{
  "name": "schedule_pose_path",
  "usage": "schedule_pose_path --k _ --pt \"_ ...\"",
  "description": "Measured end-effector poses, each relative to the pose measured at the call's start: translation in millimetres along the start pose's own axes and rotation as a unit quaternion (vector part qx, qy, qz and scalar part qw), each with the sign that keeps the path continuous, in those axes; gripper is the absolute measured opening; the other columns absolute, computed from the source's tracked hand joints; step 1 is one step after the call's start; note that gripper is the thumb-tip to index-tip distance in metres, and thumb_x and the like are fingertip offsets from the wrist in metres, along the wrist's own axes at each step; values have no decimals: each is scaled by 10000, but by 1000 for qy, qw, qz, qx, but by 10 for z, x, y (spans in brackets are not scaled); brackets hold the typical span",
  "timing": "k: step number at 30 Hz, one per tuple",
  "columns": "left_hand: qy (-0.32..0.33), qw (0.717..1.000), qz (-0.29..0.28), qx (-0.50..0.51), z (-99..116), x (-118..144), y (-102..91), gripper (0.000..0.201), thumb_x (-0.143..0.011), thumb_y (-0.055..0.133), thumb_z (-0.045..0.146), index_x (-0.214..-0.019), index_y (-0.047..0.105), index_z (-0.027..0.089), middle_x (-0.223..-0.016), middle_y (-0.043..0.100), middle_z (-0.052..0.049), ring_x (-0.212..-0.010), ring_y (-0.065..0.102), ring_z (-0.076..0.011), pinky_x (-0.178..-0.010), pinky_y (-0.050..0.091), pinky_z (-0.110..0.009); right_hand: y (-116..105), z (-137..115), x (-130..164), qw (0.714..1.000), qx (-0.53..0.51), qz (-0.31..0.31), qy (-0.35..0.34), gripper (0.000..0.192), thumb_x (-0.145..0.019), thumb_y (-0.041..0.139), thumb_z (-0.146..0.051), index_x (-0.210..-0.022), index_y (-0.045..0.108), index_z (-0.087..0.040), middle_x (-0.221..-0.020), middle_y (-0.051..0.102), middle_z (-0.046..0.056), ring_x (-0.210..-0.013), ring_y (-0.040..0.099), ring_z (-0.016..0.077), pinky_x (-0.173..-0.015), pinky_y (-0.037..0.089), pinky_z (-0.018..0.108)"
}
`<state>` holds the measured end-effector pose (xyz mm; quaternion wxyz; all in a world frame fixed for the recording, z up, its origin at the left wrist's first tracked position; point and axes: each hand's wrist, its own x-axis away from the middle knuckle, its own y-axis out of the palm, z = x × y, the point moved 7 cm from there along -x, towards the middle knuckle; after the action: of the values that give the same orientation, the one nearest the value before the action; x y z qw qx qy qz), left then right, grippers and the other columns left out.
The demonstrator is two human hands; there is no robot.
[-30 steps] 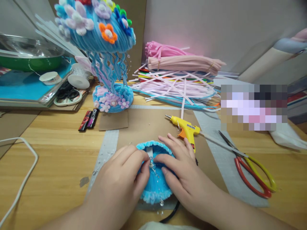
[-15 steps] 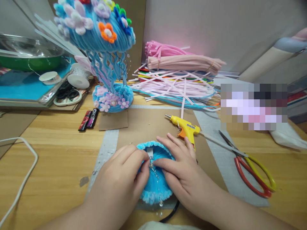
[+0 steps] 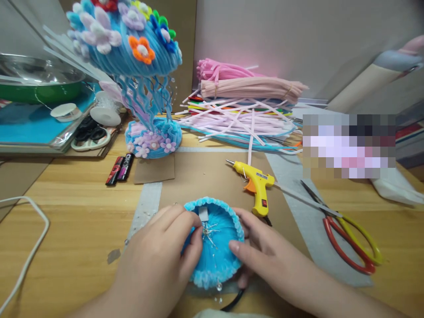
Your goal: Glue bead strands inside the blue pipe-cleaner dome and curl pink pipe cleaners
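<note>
A blue fuzzy pipe-cleaner dome (image 3: 215,260) lies hollow side up, with a small pale square and a tuft of silvery strands (image 3: 207,232) inside. My right hand (image 3: 261,249) grips its right rim, thumb inside and fingers round the outside. At the middle of the hollow, my left hand (image 3: 165,245) pinches with thumb and forefinger beside the strands; what sits between the fingertips is hidden. Clear beads (image 3: 219,286) hang over the near rim. Beyond my hands rests a yellow glue gun (image 3: 256,179).
A flowered blue pipe-cleaner jellyfish (image 3: 126,62) stands at the back left. Bundles of pipe cleaners (image 3: 245,119) lie behind. Red-and-yellow-handled scissors (image 3: 347,236) are at right. Glue tubes (image 3: 119,170), thread spools (image 3: 105,115), a bowl (image 3: 39,90) and a white cable (image 3: 41,234) are at left.
My right hand has moved from the strands in the hollow to the dome's right rim and now grips it. My left hand stays pinched near the middle. The dome's inside shows more.
</note>
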<state>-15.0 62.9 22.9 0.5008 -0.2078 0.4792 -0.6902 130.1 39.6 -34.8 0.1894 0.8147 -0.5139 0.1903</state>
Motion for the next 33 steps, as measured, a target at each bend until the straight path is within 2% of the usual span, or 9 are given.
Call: schedule_pose_path --k 2,6,10,14,17,23,33 --pt "-5 1000 -3 5 -10 5 10 98 -878 480 181 -802 530 218 -741 564 -13 -722 553 -202 -574 406 -309 63 -25 0 997 -74 -22 -7 401 -869 576 -399 -1212 417 -266 -1002 592 32 -700 618 141 -586 550 279" --pt "-15 1000 -1 22 -26 33 23 86 -872 494 181 -811 535 226 -745 574 -5 -719 559 -191 -559 399 -288 66 -88 26 988 -144 -1 -57 395 -859 615 -334 -1189 400 -297 -1193 521 47 -858 606 155 -665 558 287" --pt "-32 999 -5 27 -53 45 64 85 -863 512 186 -795 540 228 -742 571 6 -712 554 -178 -570 399 -281 86 -79 47 986 -149 -9 -74 320 -873 599 -269 -1137 418 -289 -1212 509 47 -848 594 145 -671 551 289" --pt "-44 999 -5 23 -78 37 97 90 -853 529 178 -782 554 227 -722 567 18 -691 548 -167 -567 393 -274 101 -56 48 985 -160 -12 -71 283 -887 582 -264 -1119 423 -289 -1228 502 50 -969 591 184 -643 546 279" --pt "-32 999 -4 10 -61 46 98 102 -862 526 182 -781 571 224 -720 561 16 -693 545 -167 -564 394 -272 112 -59 49 985 -155 -9 -75 302 -886 594 -283 -1130 418 -294 -1219 512 44 -1052 570 195 -709 540 287" --pt "-3 1000 -8 -21 -11 89 102 147 -892 501 206 -780 596 210 -712 554 6 -663 536 -167 -570 409 -285 135 -89 61 983 -152 -16 -104 313 -893 607 -304 -1142 417 -303 -1218 517 33 -1092 554 177 -867 507 316" --pt "10 999 -9 -34 18 83 110 141 -893 495 202 -775 572 204 -728 573 3 -661 548 -174 -573 412 -305 160 -76 72 982 -142 -24 -118 312 -917 573 -229 -1164 406 -322 -1245 505 30 -1106 554 165 -870 509 304"
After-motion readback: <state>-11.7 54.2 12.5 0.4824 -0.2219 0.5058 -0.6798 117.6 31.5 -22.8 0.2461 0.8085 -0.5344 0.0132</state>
